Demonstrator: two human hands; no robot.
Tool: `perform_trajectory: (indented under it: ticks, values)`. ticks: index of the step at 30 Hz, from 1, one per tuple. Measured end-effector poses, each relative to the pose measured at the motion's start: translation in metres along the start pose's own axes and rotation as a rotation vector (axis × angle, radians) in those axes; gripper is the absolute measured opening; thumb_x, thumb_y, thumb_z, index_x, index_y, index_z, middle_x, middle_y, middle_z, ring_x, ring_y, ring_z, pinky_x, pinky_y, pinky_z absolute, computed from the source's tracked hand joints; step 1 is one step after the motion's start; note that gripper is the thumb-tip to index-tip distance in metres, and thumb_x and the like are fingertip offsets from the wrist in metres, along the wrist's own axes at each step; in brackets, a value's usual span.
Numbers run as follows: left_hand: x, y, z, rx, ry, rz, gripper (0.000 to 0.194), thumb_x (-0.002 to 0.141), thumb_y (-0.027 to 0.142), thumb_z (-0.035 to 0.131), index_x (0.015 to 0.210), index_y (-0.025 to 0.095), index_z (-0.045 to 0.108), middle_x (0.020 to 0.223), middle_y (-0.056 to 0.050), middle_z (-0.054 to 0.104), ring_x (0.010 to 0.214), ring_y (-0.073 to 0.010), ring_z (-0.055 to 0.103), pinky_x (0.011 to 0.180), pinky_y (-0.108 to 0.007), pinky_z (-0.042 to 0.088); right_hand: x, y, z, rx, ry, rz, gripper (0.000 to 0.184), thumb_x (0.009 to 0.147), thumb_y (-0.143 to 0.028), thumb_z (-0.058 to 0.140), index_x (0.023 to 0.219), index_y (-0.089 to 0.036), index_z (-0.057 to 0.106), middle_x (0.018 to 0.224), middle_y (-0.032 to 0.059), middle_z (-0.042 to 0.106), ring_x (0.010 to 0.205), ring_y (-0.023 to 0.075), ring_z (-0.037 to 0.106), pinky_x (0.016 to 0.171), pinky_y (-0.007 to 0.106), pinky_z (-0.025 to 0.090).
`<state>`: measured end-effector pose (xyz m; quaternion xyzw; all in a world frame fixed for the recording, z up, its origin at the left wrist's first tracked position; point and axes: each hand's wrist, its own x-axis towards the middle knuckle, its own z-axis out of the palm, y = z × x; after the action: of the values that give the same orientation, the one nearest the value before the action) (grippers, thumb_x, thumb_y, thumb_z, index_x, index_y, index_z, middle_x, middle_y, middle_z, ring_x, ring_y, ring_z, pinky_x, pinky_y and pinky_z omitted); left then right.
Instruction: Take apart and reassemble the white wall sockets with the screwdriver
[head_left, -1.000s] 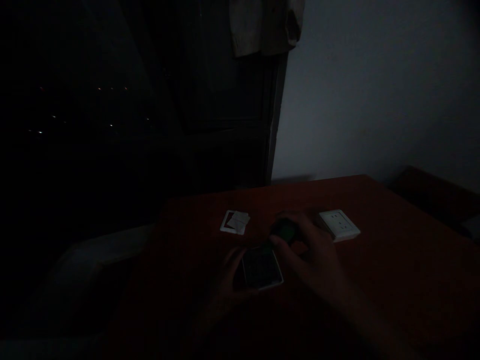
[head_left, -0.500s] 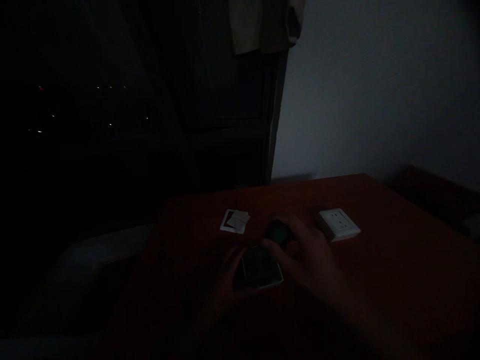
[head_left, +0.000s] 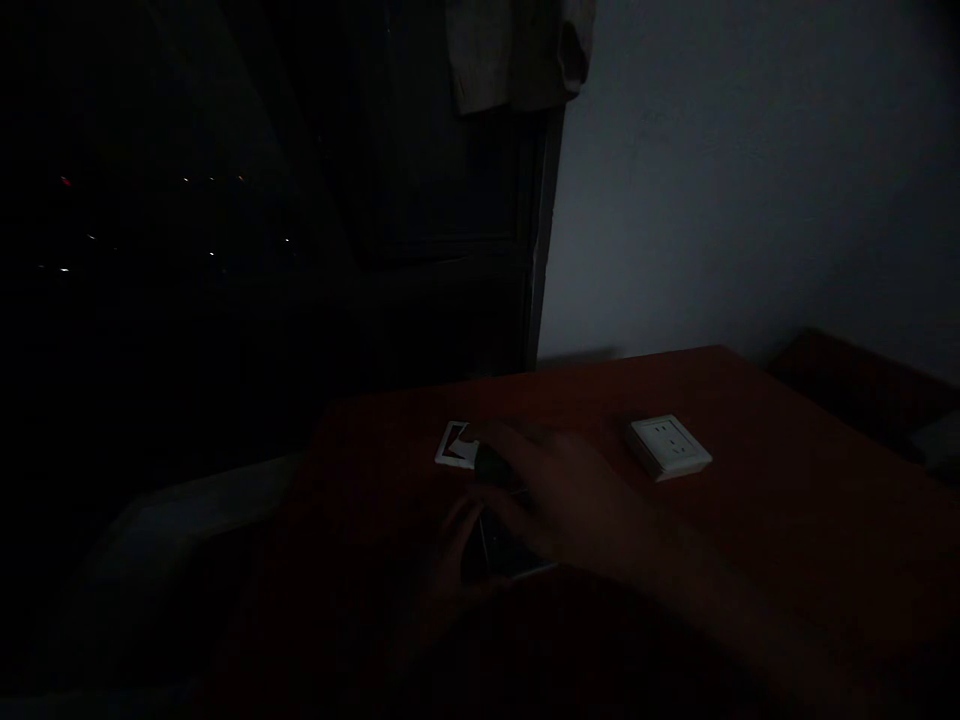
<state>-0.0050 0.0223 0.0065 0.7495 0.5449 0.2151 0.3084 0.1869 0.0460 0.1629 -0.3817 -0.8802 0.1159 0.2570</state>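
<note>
The light is very dim. My left hand (head_left: 450,560) is curled around the left side of a dark square box (head_left: 517,545) with a thin pale rim. My right hand (head_left: 559,490) reaches across above this box, thumb and fingers pinching a small dark greenish piece (head_left: 493,467); its exact kind is too dark to make out. Just beyond the fingertips lies a white square frame (head_left: 442,455) with a white plate (head_left: 466,450) across it, partly covered by my right hand. Both hands are over the reddish-brown table (head_left: 600,395).
A white wall socket (head_left: 670,447) on a thick square base rests on the table at the right. Behind are a pale wall (head_left: 675,200) and a dark window with small lights outside. Cloth (head_left: 487,60) hangs at the top. Another piece of furniture (head_left: 847,390) stands at far right.
My right hand has moved left with the greenish piece, now partly covering the white frame and plate. My left hand stays at the dark box. The view has shifted slightly.
</note>
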Motion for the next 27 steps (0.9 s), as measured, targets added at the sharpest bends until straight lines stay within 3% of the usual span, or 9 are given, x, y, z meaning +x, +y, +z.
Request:
perform_trajectory:
  ticks: [5,11,18,24,27]
  values:
    - [-0.001,-0.002,0.001,-0.019,-0.012,0.006,0.080,0.072,0.043,0.072,0.142,0.030,0.036,0.151,-0.008,0.034,0.137,-0.0330,0.032,0.111,-0.045,0.032,0.006,-0.001,0.002,-0.188,0.002,0.040,0.025,0.092,-0.035,0.048,0.112,-0.021,0.057,0.100,0.0079,0.067,0.078,0.0215,0.065,0.058,0.029,0.044]
    - [0.000,-0.005,0.003,-0.039,-0.018,0.009,0.082,0.072,0.045,0.073,0.143,0.030,0.035,0.150,-0.008,0.034,0.137,-0.0342,0.032,0.111,-0.047,0.032,-0.001,0.000,-0.006,-0.051,-0.052,0.025,0.039,0.082,-0.018,0.054,0.121,-0.019,0.049,0.109,0.0072,0.065,0.083,0.0189,0.064,0.063,0.028,0.044]
    - [0.001,-0.005,0.005,-0.062,-0.022,0.008,0.081,0.074,0.047,0.071,0.144,0.030,0.033,0.151,-0.007,0.033,0.135,-0.0343,0.034,0.110,-0.047,0.033,0.001,0.001,-0.009,-0.214,-0.086,0.091,0.025,0.092,-0.038,0.051,0.109,-0.022,0.054,0.099,0.0063,0.067,0.076,0.0188,0.064,0.056,0.026,0.037]
    - [0.001,-0.004,0.003,-0.075,-0.034,0.015,0.081,0.075,0.046,0.071,0.144,0.033,0.032,0.150,-0.005,0.033,0.136,-0.0328,0.034,0.110,-0.045,0.035,-0.003,-0.001,-0.013,-0.046,-0.113,0.047,0.034,0.084,-0.023,0.054,0.118,-0.020,0.049,0.108,0.0062,0.065,0.086,0.0195,0.063,0.063,0.028,0.041]
    - [0.001,-0.005,0.003,-0.077,-0.037,0.023,0.082,0.074,0.044,0.072,0.144,0.033,0.032,0.150,-0.005,0.034,0.136,-0.0322,0.034,0.111,-0.044,0.034,-0.002,0.002,-0.010,-0.056,-0.093,0.027,0.033,0.087,-0.026,0.055,0.119,-0.021,0.049,0.105,0.0049,0.066,0.080,0.0179,0.064,0.060,0.028,0.039]
